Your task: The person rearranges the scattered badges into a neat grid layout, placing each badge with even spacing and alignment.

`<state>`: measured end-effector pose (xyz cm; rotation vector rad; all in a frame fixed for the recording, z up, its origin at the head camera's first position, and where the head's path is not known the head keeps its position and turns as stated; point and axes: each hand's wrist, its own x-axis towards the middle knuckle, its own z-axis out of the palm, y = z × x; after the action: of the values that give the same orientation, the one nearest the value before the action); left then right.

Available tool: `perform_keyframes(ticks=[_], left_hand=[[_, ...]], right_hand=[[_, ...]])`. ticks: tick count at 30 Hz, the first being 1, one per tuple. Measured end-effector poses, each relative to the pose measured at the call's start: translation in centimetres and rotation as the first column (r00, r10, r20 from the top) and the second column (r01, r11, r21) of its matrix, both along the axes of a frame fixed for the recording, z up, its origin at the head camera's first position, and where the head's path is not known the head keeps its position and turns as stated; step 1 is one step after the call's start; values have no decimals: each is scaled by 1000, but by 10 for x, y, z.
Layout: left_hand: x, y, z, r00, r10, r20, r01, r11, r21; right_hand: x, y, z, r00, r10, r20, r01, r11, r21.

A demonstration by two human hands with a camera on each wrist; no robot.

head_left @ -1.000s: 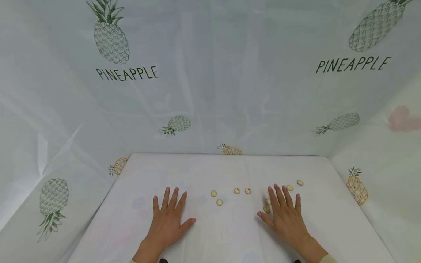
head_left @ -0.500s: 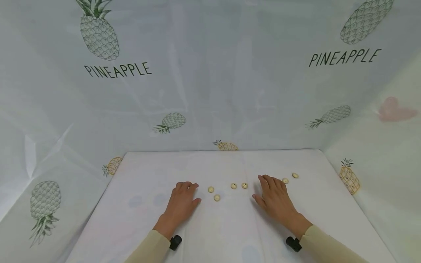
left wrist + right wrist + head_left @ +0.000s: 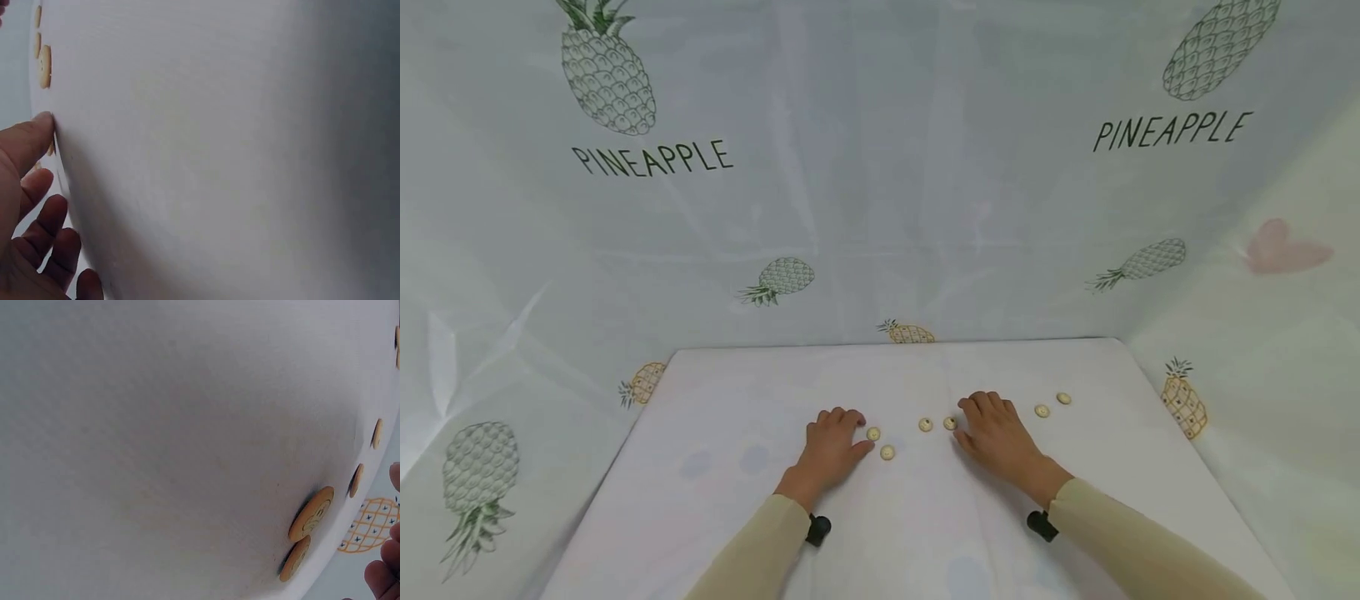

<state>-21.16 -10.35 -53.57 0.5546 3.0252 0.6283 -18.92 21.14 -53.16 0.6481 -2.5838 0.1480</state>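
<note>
The left hand (image 3: 832,446) arches over the surface (image 3: 760,387), thumb and forefinger parted, the left disc (image 3: 873,434) at the gap between their tips; I cannot tell whether they touch it. Its other fingers curl loosely. The near disc (image 3: 887,452) lies just beyond the thumb. The right hand (image 3: 997,433) bends toward the left, thumb and forefinger also apart, just beside the dark-spotted disc (image 3: 951,422); contact cannot be told. The middle disc (image 3: 926,424) sits level with that one.

Every disc lies flat, broad face up (being round, each measures alike every way across). The left and near discs line up slantwise. Right of the right hand, the inner disc (image 3: 1042,411) and outer disc (image 3: 1063,398) form a line running away rightward. The right wrist view shows two foreground discs (image 3: 311,514) meeting at their rims.

A strip of surface separates all from the far edge (image 3: 820,346); room stretches wider leftward and between the forearms.
</note>
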Motion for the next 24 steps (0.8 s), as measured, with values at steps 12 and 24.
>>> perform_keyframes(ticks=[12,24], left_hand=[[-4,8,-9,999,16,36,-17,999,43],[-6,4,-13,999,8,47,-12,996,87]], right_hand=[[-12,-7,1,997,-10,82,2,996,92],[-25,-7,-5,990,14,138,-30,993,111]])
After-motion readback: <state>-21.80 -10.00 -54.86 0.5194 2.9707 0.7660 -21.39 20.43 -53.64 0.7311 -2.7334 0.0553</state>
